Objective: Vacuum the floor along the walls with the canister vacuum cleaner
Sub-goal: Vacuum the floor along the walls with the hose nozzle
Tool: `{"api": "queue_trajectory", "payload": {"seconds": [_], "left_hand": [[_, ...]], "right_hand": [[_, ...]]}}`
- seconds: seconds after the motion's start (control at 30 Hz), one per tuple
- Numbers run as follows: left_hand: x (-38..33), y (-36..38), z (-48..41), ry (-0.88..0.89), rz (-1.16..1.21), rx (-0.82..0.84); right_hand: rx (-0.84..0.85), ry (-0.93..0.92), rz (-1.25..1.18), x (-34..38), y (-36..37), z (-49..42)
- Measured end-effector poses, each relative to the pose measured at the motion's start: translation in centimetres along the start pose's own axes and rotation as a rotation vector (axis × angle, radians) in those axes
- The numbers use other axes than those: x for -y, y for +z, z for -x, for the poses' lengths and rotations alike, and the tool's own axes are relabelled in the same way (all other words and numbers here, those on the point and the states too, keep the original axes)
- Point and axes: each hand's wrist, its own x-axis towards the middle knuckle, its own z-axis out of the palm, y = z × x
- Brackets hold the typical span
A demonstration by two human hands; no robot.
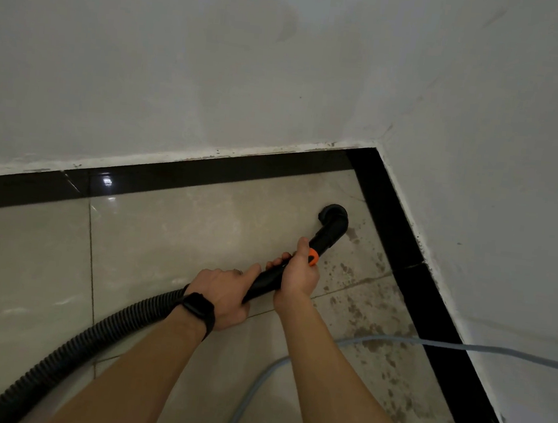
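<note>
I see two pale walls filling the upper half of the frame, and they meet in a corner at upper right. Below them lies a glossy beige tiled floor. A black border strip edges it along the foot of both walls. Dark blotchy stains mark the tiles on the right side, next to the strip.

A black ribbed hose comes in at the lower left corner and curves up to the middle of the frame. There it joins a rigid black tube that slants up and right towards the corner. A grey-blue cable enters from the right edge, crosses the black strip and loops down over the floor to the bottom edge.

My left hand is wrapped round the lower end of the tube where the hose meets it, with one finger stretched along the tube. My right hand grips the tube just above, fingers curled round it and thumb pointing up.

The bent nozzle at the tube's far end sits on the tile near the corner, just short of the black strip. An orange collar rings the tube beside my right thumb. A black watch is on my left wrist.
</note>
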Motion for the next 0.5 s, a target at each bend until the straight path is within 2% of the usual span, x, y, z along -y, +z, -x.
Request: {"api": "queue_trajectory", "payload": {"seconds": [0.5], "left_hand": [[-4.2, 0.3, -4.0, 0.112, -0.058, -0.02]], "right_hand": [[-0.058, -0.026, -0.068, 3.4, -3.4, -3.0]]}}
